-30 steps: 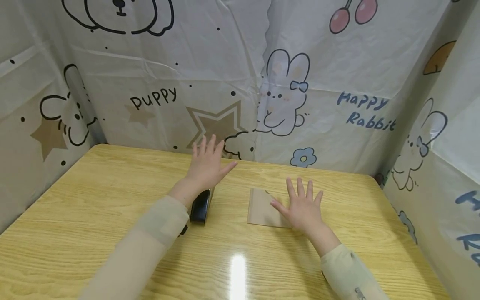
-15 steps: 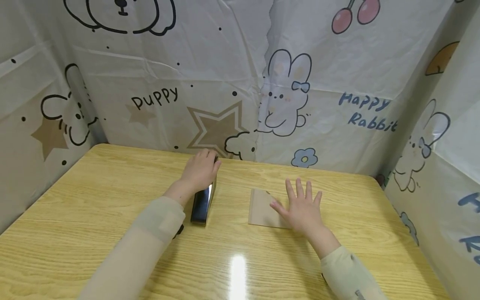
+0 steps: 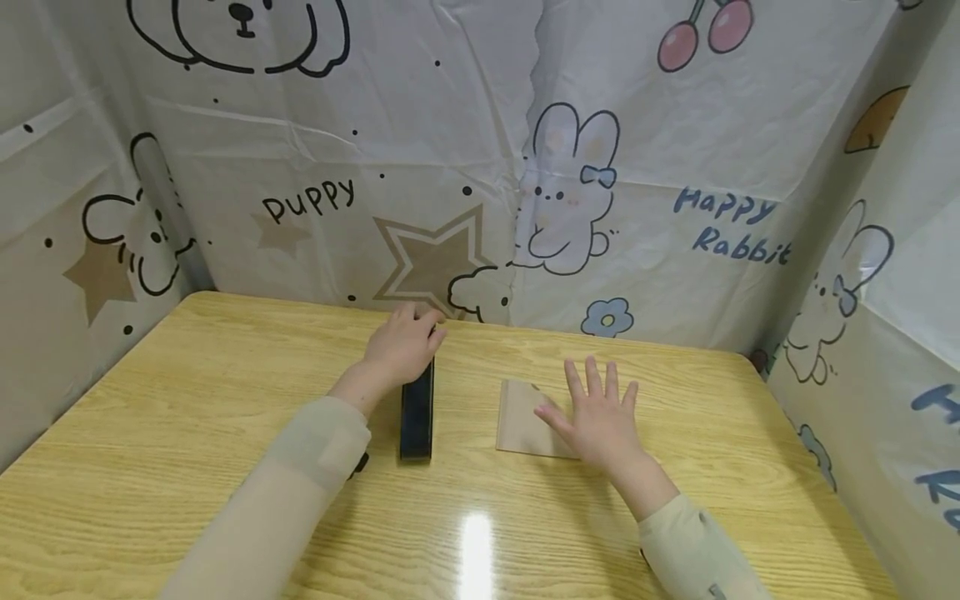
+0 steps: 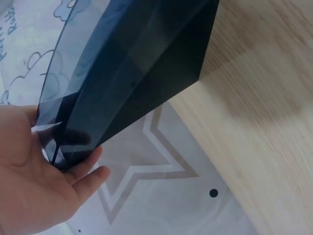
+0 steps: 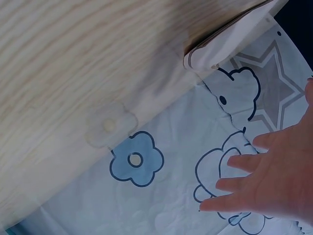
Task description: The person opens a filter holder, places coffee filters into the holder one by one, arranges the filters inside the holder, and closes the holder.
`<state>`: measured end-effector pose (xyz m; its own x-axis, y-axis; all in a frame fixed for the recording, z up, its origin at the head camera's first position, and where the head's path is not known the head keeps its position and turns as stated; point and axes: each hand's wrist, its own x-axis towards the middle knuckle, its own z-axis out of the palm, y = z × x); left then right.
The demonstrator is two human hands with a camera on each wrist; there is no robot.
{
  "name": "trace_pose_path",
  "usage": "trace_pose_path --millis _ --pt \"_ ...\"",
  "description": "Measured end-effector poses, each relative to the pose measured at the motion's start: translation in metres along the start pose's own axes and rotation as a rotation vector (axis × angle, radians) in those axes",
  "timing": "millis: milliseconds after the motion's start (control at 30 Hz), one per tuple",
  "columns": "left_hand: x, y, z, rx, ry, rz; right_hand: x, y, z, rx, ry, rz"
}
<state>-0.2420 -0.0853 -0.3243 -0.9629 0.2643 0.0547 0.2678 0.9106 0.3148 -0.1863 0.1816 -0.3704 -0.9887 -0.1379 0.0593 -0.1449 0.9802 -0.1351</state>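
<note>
My left hand [image 3: 401, 343] grips the far end of a slim, dark, glossy box-like object [image 3: 417, 417] standing on the table. In the left wrist view, its smoky see-through sheet and ribbed black side [image 4: 161, 73] show, with the thumb and fingers [image 4: 88, 183] around one corner. The hand hides the object's far part in the head view. My right hand [image 3: 603, 421], fingers spread, is held over the right side of a flat beige folded piece [image 3: 525, 421] and holds nothing. In the right wrist view, that beige piece [image 5: 230, 41] shows a rounded folded edge.
The wood-grain table [image 3: 225, 400] ends at the back against a white printed cloth [image 3: 360, 242]. More of that cloth hangs at the left and right sides. A bright light reflection lies on the tabletop in front.
My left hand has come down from spread fingers onto the dark object's far end. The object's near end has swung to the right. My right hand stays nearly in place.
</note>
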Motion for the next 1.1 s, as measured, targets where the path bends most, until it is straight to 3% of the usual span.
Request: trace_pose_path --millis 267,800,1100 --pt "-0.003 0.005 -0.001 0.047 -0.012 0.026 -0.002 -0.006 -0.003 -0.002 0.013 -0.025" --pt "-0.016 0.03 -0.002 0.153 -0.141 0.081 -0.01 -0.025 -0.006 0.041 0.058 -0.119" --pt "-0.021 0.043 0.001 0.169 -0.143 0.072 -0.014 -0.038 -0.009 0.046 0.077 -0.164"
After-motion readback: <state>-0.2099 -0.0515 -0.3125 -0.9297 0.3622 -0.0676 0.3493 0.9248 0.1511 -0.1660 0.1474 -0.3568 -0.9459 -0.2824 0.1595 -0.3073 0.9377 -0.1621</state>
